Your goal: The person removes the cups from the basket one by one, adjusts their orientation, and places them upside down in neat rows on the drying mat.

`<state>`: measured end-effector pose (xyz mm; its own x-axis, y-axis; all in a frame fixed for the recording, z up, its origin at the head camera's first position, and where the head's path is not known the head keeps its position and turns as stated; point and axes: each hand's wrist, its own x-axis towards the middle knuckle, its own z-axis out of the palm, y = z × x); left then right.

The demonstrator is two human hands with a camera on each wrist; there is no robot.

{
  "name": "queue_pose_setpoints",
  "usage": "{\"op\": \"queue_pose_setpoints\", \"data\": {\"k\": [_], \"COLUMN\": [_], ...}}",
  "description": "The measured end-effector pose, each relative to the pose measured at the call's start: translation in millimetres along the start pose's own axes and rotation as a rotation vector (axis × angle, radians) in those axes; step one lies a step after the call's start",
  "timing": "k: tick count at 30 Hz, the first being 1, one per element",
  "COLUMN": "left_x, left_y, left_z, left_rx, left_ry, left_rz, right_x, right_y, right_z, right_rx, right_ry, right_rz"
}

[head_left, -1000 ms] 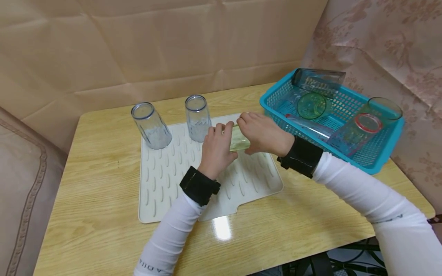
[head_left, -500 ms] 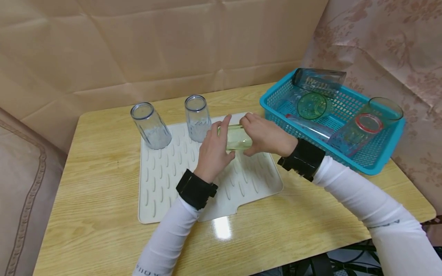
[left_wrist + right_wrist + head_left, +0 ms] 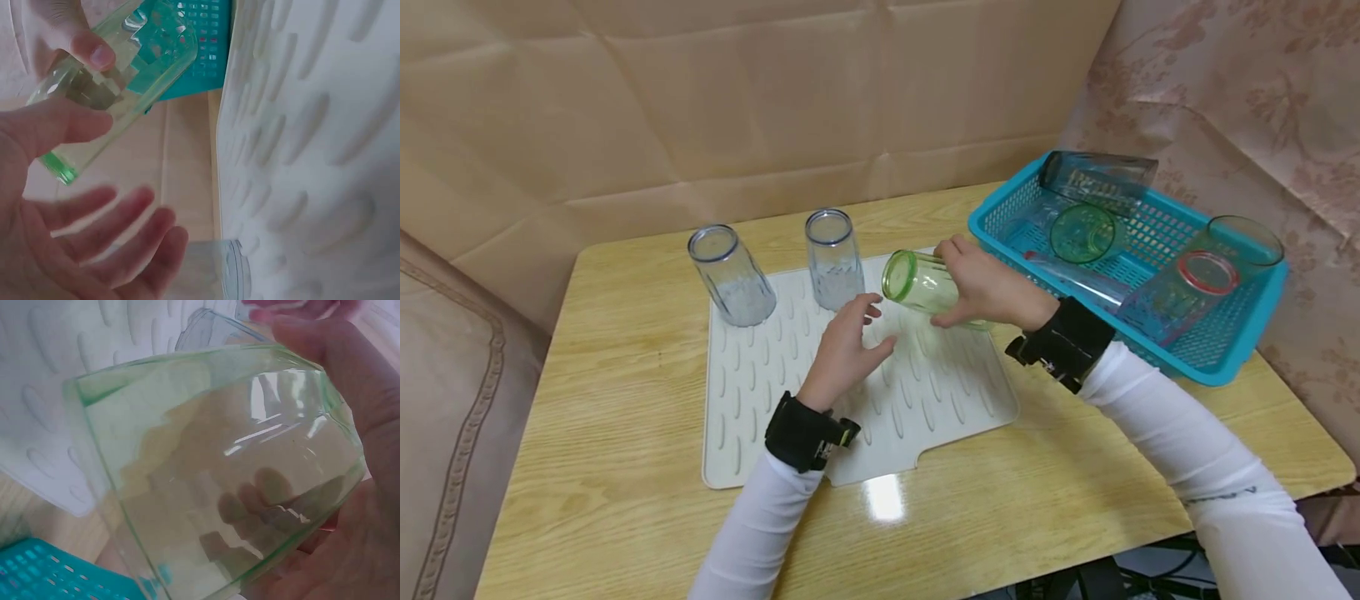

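Observation:
A pale green drinking glass (image 3: 925, 285) lies tilted in the air over the white ribbed mat (image 3: 760, 417), its thick green end toward the left. My right hand (image 3: 996, 287) grips it from the far side, thumb below and fingers over the top. In the right wrist view, the wide mouth of the glass points away from that palm. My left hand (image 3: 842, 354) is just left of the glass, fingers spread and thumb apart, holding nothing. Two clear glasses, one at the mat's left edge (image 3: 737, 283) and one nearer the middle (image 3: 835, 267), stand upside down.
A turquoise basket (image 3: 1217, 367) stands at the back right of the wooden table (image 3: 610, 417). Inside lie several glasses, among them a dark one (image 3: 1097, 177), a green one (image 3: 1084, 233) and one with a red ring (image 3: 1206, 273). A beige cloth (image 3: 737, 100) hangs behind.
My left hand has let go of the green glass and drawn back toward the lower left. The glass, in my right hand, has turned so its green end shows.

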<state>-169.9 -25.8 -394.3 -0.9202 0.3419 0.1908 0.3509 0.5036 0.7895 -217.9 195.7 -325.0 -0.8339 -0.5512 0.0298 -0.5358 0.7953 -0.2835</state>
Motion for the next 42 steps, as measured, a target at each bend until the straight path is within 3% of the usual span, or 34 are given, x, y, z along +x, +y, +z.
{"op": "queue_pose_setpoints", "data": {"k": [5, 12, 18, 24, 35, 42], "left_x": [-14.6, -36.5, -53.8, -68.0, -80.0, -83.8], "left_y": [-13.4, -40.7, -59.6, -73.2, -78.4, -78.5], "left_z": [-12.6, -33.7, -54.0, -65.0, -76.1, -77.4], "left_rx": [-0.02, -0.028, -0.036, -0.058, -0.089, -0.101], "left_ry": [-0.021, 0.051, 0.126, 0.165, 0.203, 0.223], "left_rz": [0.008, -0.051, -0.135, -0.231, -0.317, -0.358], "right_x": [8.2, 19.8, 27.7, 35.6, 51.8, 57.7], "right_y": [6, 17, 24, 29, 36, 40], "right_z": [6, 15, 22, 34, 50, 60], "right_rx": [0.039, 0.117, 0.189, 0.252, 0.377, 0.465], "right_ry": [0.067, 0.128, 0.172, 0.241, 0.452, 0.5], "right_rz": [0.005, 0.076, 0.107, 0.166, 0.208, 0.273]}}
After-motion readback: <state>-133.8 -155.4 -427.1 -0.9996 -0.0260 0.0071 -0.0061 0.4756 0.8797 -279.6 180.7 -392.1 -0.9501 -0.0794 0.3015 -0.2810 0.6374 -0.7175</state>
